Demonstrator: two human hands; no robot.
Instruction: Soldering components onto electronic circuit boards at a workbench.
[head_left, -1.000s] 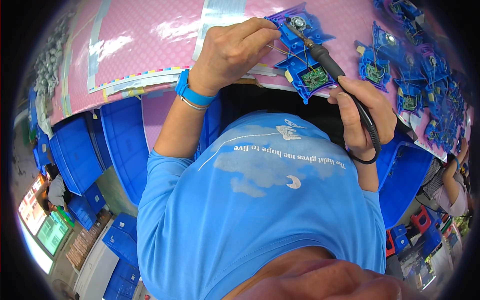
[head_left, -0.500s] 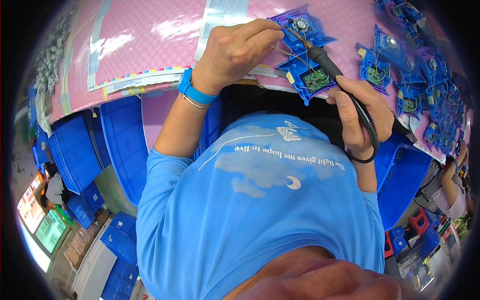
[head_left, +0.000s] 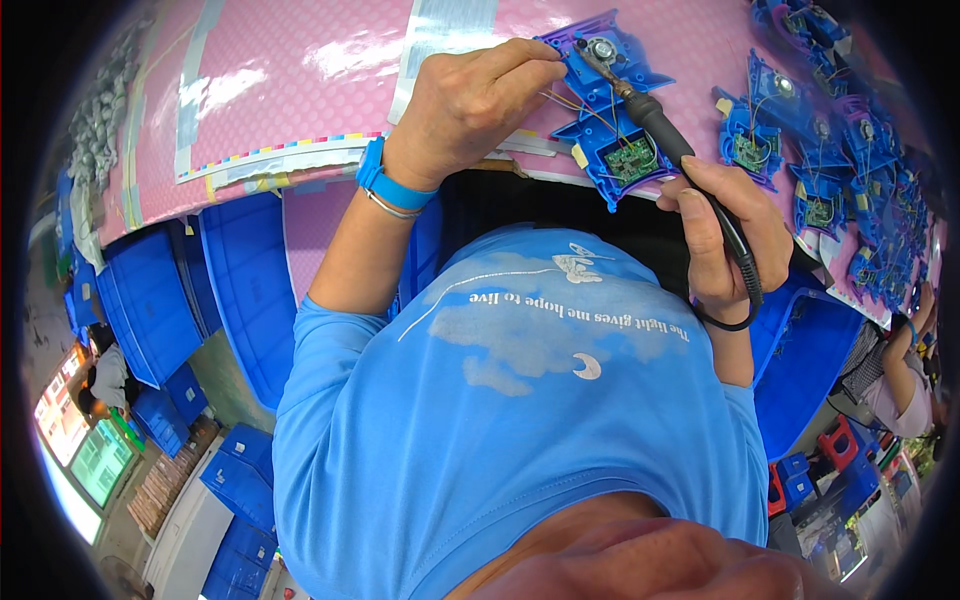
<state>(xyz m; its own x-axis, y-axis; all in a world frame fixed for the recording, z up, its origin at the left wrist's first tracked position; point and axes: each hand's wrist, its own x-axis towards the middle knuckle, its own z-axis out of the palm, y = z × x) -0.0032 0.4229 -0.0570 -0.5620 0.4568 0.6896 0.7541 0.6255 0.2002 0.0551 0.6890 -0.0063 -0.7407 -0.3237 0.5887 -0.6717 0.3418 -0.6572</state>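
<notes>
My right hand (head_left: pixel 735 225) is closed around the black handle of a soldering iron (head_left: pixel 660 128), whose metal tip points up and left. That tip is over the upper part of a blue plastic housing (head_left: pixel 592 88), close to a round silver speaker (head_left: pixel 602 50). Thin wires run from there down to a green circuit board (head_left: pixel 630 160) in the lower housing part. My left hand (head_left: pixel 480 105) is at the housing's upper left edge, thumb and fingertips pinched together. Whatever lies between those fingertips is too small or hidden to make out.
Several similar blue housings with boards and wires (head_left: pixel 825 170) crowd the right side of the pink-covered table (head_left: pixel 300 90). Blue bins (head_left: pixel 245 290) stand below the table's near edge, with another blue bin (head_left: pixel 805 350) at the right. Another person's arm (head_left: pixel 900 355) shows at far right.
The soldering iron and my right hand have shifted slightly to the right, the tip moving a little along the housing. My left hand stays in place.
</notes>
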